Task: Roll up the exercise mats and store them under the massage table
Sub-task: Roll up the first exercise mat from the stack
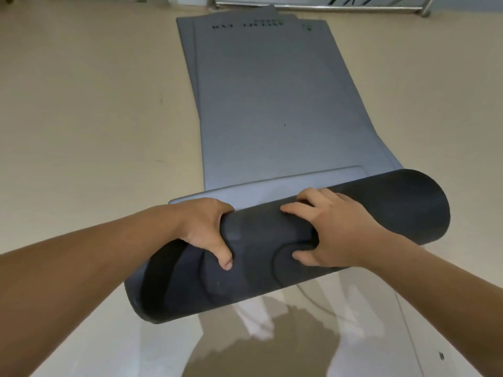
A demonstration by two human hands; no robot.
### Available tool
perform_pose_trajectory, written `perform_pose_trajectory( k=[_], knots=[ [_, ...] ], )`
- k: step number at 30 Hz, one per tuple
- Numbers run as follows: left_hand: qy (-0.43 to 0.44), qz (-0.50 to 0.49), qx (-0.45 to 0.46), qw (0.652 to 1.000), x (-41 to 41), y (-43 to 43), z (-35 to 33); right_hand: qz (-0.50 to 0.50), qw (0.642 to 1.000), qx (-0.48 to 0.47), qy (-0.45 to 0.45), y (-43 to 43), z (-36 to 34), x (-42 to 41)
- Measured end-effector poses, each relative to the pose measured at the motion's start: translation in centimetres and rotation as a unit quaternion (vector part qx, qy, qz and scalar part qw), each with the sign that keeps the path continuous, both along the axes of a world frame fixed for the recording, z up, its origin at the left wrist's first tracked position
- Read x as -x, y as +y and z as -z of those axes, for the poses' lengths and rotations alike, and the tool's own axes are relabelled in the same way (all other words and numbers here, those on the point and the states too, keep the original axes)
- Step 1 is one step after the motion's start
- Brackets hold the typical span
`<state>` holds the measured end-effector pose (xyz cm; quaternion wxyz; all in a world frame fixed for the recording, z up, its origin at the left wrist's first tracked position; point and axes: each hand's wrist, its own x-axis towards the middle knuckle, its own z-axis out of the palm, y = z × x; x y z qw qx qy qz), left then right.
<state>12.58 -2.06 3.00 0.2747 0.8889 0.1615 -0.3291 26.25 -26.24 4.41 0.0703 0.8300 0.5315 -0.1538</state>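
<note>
Head view: the left hand point(202, 227) has its grip clenched on the roll point(394, 210). Its fingers are hooked over the roll's far side and its thumb is pressed against the near side. The right hand point(340, 229) grasps the same roll a little further along, fingers bent over the top and thumb tucked against the near face. Both forearms reach in from the bottom corners.

This roll is the wound-up part of a dark exercise mat. It lies slantwise across the lower middle of the view, its left end nearer the camera and open, so the coiled layers show. Its right end lies further away.

Just beyond the roll, touching it, a stack of flat grey mats point(272, 104) stretches away over the floor point(81, 110). Their edges are offset, so several layers show along the left side and at the far end. Dark lettering point(247, 25) runs across the far end of one mat, too blurred to read. The floor is pale beige and glossy. A metal rail point(326, 6) crosses the top of the view behind the mats.
</note>
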Motion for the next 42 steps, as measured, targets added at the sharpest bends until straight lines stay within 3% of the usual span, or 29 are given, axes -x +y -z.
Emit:
perform_pose_trajectory(
  k=[5, 9, 10, 14, 15, 19, 21, 23, 25, 27, 31, 36, 38, 40, 42],
  knots=[
    [-0.147, -0.011, -0.119, 0.982, 3.5, -0.2, 1.3, 0.000, 0.997, 0.062, -0.049, 1.5, 1.6, 1.0],
    [-0.348, 0.028, -0.224, 0.910, 7.0, -1.9, 3.2, 0.020, 0.998, 0.055, 0.022, 4.0, 0.3, -2.0],
    [-0.343, 0.055, -0.258, 0.902, 7.6, -2.6, 3.5, 0.036, 0.996, 0.059, 0.048, 4.8, 0.0, -2.8],
    [-0.133, 0.070, -0.287, 0.946, 8.0, -2.7, 3.9, 0.083, 0.987, 0.053, 0.124, 7.6, 0.0, -4.8],
    [-0.123, 0.065, -0.289, 0.947, 7.8, -2.2, 4.1, 0.086, 0.988, 0.045, 0.119, 7.9, 0.1, -4.7],
    [-0.148, 0.076, -0.262, 0.951, 6.2, 0.4, 4.1, 0.082, 0.994, -0.067, -0.014, 7.1, 0.8, -2.3],
    [-0.147, 0.081, -0.235, 0.957, 5.0, 2.2, 3.5, 0.059, 0.972, -0.184, -0.130, 6.1, 2.3, -0.5],
    [-0.131, 0.072, -0.199, 0.968, 3.7, 4.1, 2.6, 0.073, 0.961, -0.198, -0.179, 5.7, 2.9, 2.0],
    [-0.117, 0.043, -0.146, 0.981, 2.7, 5.4, 2.0, 0.131, 0.982, -0.073, -0.118, 5.7, 3.4, 4.2],
    [-0.112, 0.029, -0.122, 0.986, 2.4, 5.5, 1.8, 0.185, 0.983, -0.011, -0.018, 5.3, 4.0, 5.4],
    [-0.124, 0.008, -0.171, 0.977, 3.4, 2.2, 2.0, 0.205, 0.974, -0.079, 0.059, 4.9, 5.6, 4.5],
    [-0.101, -0.122, -0.177, 0.971, 3.2, -4.2, 2.4, 0.079, 0.973, -0.202, 0.083, 2.9, 6.3, -1.6],
    [-0.092, -0.152, -0.171, 0.969, 3.2, -4.9, 2.8, 0.128, 0.962, -0.228, 0.076, 2.9, 6.4, -1.9],
    [-0.097, -0.164, -0.155, 0.969, 3.9, -4.0, 3.1, 0.276, 0.909, -0.258, 0.174, 3.1, 6.1, -0.2],
    [-0.115, -0.182, -0.113, 0.970, 4.9, -2.1, 3.5, 0.381, 0.811, -0.278, 0.346, 3.2, 6.5, 2.4]
  ],
)
